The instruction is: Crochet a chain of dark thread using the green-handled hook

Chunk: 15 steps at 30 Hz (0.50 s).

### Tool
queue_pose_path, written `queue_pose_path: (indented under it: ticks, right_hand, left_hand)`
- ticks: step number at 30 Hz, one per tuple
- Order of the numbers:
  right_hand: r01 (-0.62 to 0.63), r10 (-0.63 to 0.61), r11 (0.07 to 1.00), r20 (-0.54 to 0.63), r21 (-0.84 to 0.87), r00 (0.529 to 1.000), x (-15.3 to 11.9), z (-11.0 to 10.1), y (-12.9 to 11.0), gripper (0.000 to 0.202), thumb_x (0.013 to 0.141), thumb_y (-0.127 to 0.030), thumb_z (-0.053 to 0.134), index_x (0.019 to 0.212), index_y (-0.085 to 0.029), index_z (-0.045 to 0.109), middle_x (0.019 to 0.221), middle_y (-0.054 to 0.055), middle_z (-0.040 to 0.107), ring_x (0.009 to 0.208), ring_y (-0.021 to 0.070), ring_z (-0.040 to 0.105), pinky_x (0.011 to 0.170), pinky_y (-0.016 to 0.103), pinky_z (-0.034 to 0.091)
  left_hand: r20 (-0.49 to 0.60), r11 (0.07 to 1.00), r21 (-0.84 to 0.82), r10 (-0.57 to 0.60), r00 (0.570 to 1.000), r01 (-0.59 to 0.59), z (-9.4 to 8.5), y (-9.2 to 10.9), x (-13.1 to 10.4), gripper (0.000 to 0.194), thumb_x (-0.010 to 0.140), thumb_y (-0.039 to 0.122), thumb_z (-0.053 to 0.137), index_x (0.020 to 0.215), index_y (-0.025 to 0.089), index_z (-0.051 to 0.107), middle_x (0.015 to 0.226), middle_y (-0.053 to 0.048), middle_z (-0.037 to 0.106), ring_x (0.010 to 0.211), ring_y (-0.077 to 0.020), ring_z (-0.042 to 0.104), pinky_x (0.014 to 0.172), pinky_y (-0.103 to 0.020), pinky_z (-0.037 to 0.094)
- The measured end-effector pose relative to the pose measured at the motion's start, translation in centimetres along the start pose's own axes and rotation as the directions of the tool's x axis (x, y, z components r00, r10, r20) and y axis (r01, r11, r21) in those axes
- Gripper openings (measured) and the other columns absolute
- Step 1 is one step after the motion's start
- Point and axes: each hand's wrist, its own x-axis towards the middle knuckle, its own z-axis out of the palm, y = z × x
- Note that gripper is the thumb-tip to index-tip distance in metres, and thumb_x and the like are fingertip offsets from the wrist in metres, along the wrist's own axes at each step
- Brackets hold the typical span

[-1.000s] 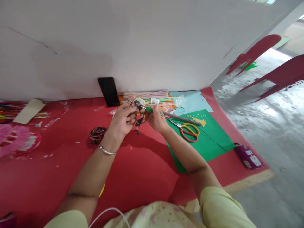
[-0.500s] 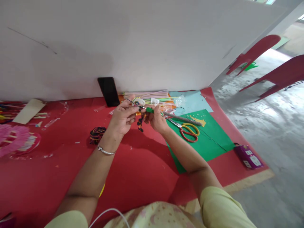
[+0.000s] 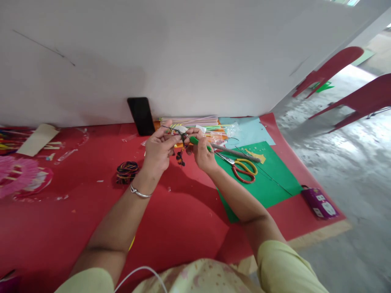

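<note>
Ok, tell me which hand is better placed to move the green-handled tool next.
Probably the right hand: it grips the green-handled tool, while the left hand seems occupied, pinching the dark-and-orange yarn piece just beyond the fingers of the right.

Green tool (image 3: 193, 141): tip indistinct against dark yarn (image 3: 180, 158), strands too small to resolve. Pink craft (image 3: 18, 166) cut by left edge.
</note>
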Motion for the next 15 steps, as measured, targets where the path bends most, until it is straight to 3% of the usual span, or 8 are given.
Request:
queue_pose_path:
  ticks: [2, 6, 9, 12, 15]
  right_hand:
    - [0.041, -0.035, 0.990, -0.045, 0.132, 0.998, 0.2, 0.3, 0.0, 0.078, 0.099, -0.097, 0.037, 0.115, -0.028, 0.068, 0.123, 0.012, 0.064, 0.093, 0.0229, 0.064, 0.067, 0.033, 0.059]
    - [0.017, -0.016, 0.959, -0.009, 0.283, 1.000, 0.5, 0.5, -0.4, 0.072, 0.098, -0.095, 0.047, 0.112, -0.028, 0.070, 0.108, 0.008, 0.065, 0.078, 0.0187, 0.058, 0.059, 0.029, 0.055]
    - [0.048, -0.051, 0.979, 0.007, 0.198, 0.999, 0.3, 0.2, -1.4, 0.073, 0.099, -0.094, 0.047, 0.106, -0.027, 0.074, 0.117, 0.010, 0.068, 0.082, 0.0192, 0.061, 0.062, 0.031, 0.057]
    - [0.141, -0.141, 0.989, -0.001, 0.045, 0.990, 0.2, -0.4, -2.5, 0.073, 0.098, -0.093, 0.051, 0.093, -0.025, 0.078, 0.130, 0.013, 0.070, 0.089, 0.0212, 0.066, 0.067, 0.035, 0.060]
    - [0.148, -0.147, 0.989, -0.057, 0.007, 0.988, 0.2, -0.5, -3.0, 0.074, 0.096, -0.095, 0.054, 0.089, -0.026, 0.080, 0.125, 0.014, 0.073, 0.092, 0.0242, 0.069, 0.072, 0.040, 0.063]
  left_hand:
    - [-0.001, 0.998, 0.012, 0.068, 0.998, -0.068, 0.0, -0.2, 0.0, 0.082, 0.059, 0.017, 0.105, 0.138, 0.021, 0.079, 0.056, 0.012, 0.055, 0.040, -0.0012, 0.031, 0.042, -0.021, 0.014]
    - [0.053, 0.999, -0.009, 0.039, 0.998, -0.038, 0.0, -0.2, 0.0, 0.085, 0.064, 0.018, 0.101, 0.145, 0.021, 0.076, 0.053, 0.014, 0.049, 0.038, -0.0020, 0.029, 0.042, -0.021, 0.012]
    - [0.062, 0.999, -0.005, 0.033, 0.998, -0.033, -0.1, -0.2, -0.1, 0.080, 0.065, 0.017, 0.098, 0.142, 0.022, 0.078, 0.055, 0.012, 0.054, 0.039, -0.0023, 0.030, 0.042, -0.021, 0.014]
    - [0.023, 0.995, 0.028, 0.099, 0.995, -0.100, -0.1, -0.2, -0.1, 0.077, 0.063, 0.016, 0.099, 0.138, 0.021, 0.081, 0.063, 0.008, 0.065, 0.042, -0.0028, 0.038, 0.042, -0.020, 0.020]
    - [0.005, 0.985, 0.053, 0.166, 0.986, -0.166, 0.1, -0.3, -0.2, 0.078, 0.062, 0.016, 0.101, 0.137, 0.022, 0.082, 0.068, 0.006, 0.072, 0.048, -0.0048, 0.047, 0.044, -0.019, 0.027]
